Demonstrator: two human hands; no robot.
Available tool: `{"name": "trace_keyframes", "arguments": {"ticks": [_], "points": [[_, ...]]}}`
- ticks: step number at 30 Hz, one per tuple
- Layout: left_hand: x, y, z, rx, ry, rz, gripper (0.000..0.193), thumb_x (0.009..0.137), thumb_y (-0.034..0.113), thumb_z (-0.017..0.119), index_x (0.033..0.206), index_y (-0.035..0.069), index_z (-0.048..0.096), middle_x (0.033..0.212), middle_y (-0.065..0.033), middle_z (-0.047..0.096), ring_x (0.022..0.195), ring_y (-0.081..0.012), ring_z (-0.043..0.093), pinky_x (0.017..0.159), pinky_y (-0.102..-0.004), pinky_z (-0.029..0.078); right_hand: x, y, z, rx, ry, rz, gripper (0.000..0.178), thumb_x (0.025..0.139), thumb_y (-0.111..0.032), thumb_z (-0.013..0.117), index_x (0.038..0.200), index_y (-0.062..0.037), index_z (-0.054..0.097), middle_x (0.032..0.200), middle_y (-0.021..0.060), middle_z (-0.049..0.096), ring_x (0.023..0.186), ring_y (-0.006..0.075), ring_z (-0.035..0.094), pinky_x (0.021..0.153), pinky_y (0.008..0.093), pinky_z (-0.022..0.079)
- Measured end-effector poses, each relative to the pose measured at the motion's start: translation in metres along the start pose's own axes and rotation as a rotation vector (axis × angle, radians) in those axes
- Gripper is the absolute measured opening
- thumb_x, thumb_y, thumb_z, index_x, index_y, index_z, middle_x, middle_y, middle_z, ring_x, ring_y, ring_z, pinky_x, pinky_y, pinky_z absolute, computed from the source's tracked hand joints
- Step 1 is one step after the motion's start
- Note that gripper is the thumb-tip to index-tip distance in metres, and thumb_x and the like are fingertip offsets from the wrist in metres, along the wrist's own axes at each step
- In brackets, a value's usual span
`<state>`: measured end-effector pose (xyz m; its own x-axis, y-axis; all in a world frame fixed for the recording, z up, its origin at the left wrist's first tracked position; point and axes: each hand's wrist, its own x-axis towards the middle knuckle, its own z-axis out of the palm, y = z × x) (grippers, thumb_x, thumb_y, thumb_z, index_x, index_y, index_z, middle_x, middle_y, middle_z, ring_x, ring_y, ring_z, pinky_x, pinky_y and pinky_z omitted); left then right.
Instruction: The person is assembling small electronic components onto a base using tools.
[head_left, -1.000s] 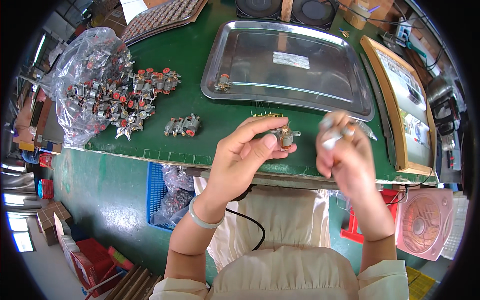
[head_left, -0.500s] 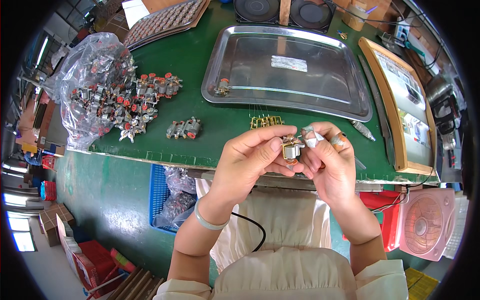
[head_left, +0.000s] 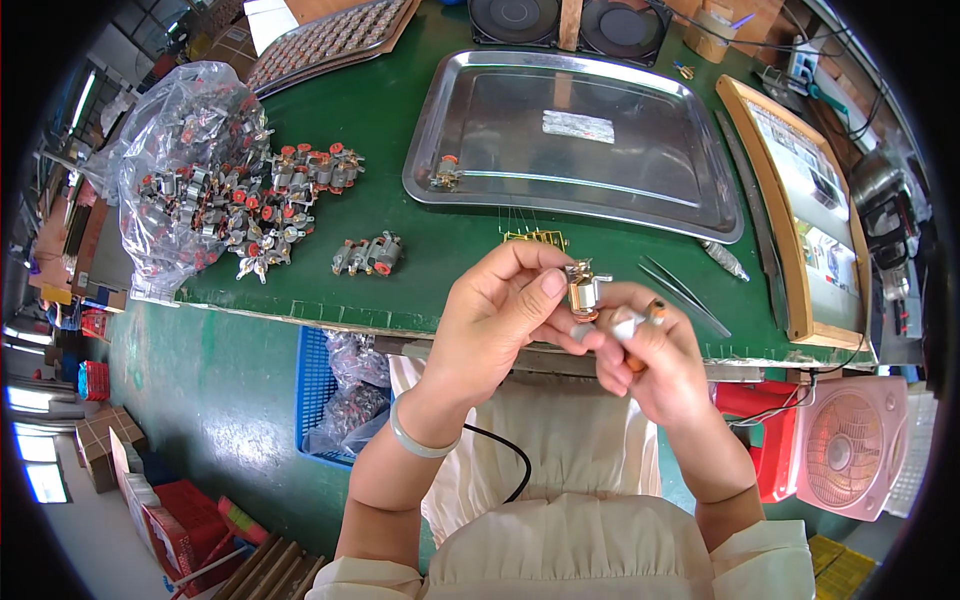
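Observation:
Above the table's front edge, my left hand (head_left: 505,310) pinches a small metal motor (head_left: 583,292) between thumb and fingers, brass-coloured parts at its top. Just right of it and slightly lower, my right hand (head_left: 655,350) has its fingers curled in, with white wrapping and orange bits at the fingertips. Motion blurs those fingertips, and whatever they may hold cannot be made out. Behind my left hand, brass wire frames (head_left: 540,238) lie on the table. A pair of tweezers (head_left: 685,295) rests beyond my right hand.
A steel tray (head_left: 570,195) holds one small motor (head_left: 447,172). To the left are a plastic bag of motors (head_left: 190,150), a loose pile (head_left: 270,215) and a small group (head_left: 368,255). A wood-framed board (head_left: 800,220) stands at right; a blue crate (head_left: 313,390) sits below.
My right hand has drawn down and away from the motor, uncovering the tweezers. The motor is now tilted more upright in my left hand, which has stayed nearly in place.

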<state>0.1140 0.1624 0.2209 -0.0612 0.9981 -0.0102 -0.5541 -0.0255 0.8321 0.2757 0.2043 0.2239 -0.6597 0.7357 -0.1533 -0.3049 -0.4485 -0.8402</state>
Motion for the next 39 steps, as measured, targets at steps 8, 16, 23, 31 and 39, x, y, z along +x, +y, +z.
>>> {"name": "trace_keyframes", "arguments": {"ticks": [8, 16, 23, 31, 39], "points": [[-0.006, -0.003, 0.012, 0.331, 0.110, 0.312, 0.014, 0.087, 0.009, 0.050, 0.097, -0.002, 0.049, 0.086, -0.0053, 0.055, 0.068, -0.0071, 0.053, 0.055, -0.0209, 0.049, 0.003, 0.013, 0.006, 0.049, 0.039, -0.105, 0.020, 0.082, -0.002, 0.053, 0.100, 0.0062, 0.052, 0.073, 0.0032, 0.053, 0.049, 0.0045, 0.040, 0.041, 0.0211, 0.034], [-0.007, -0.017, 0.020, 0.513, 0.252, 0.576, 0.011, 0.084, 0.006, 0.055, 0.091, -0.001, 0.053, 0.083, -0.0047, 0.055, 0.070, -0.0083, 0.048, 0.063, -0.0202, 0.041, 0.009, 0.019, 0.015, -0.316, 0.137, -0.533, 0.018, 0.079, -0.001, 0.051, 0.096, 0.0046, 0.053, 0.074, 0.0014, 0.052, 0.051, 0.0037, 0.040, 0.043, 0.0191, 0.033], [-0.007, -0.015, 0.017, 0.501, 0.251, 0.566, 0.009, 0.083, 0.006, 0.055, 0.090, 0.000, 0.053, 0.083, -0.0048, 0.055, 0.071, -0.0100, 0.047, 0.066, -0.0220, 0.039, 0.005, 0.006, 0.010, -0.036, -0.010, -0.198, 0.021, 0.081, -0.009, 0.052, 0.099, 0.0038, 0.051, 0.076, 0.0007, 0.052, 0.052, 0.0038, 0.040, 0.044, 0.0192, 0.033], [-0.004, -0.018, 0.018, 0.469, 0.262, 0.597, 0.010, 0.083, 0.005, 0.055, 0.091, 0.000, 0.053, 0.085, -0.0060, 0.056, 0.076, -0.0109, 0.048, 0.070, -0.0232, 0.039, 0.007, 0.009, 0.009, -0.264, 0.030, -0.364, 0.022, 0.082, -0.005, 0.052, 0.102, 0.0035, 0.048, 0.078, 0.0013, 0.052, 0.052, 0.0016, 0.038, 0.044, 0.0165, 0.030], [-0.002, -0.020, 0.020, 0.552, 0.271, 0.696, 0.009, 0.082, 0.004, 0.055, 0.090, -0.001, 0.053, 0.087, -0.0072, 0.056, 0.077, -0.0129, 0.050, 0.072, -0.0243, 0.040, 0.009, 0.003, 0.011, -0.104, 0.039, -0.228, 0.018, 0.079, -0.002, 0.048, 0.096, 0.0037, 0.050, 0.074, 0.0014, 0.052, 0.048, 0.0020, 0.036, 0.041, 0.0177, 0.029]]}}
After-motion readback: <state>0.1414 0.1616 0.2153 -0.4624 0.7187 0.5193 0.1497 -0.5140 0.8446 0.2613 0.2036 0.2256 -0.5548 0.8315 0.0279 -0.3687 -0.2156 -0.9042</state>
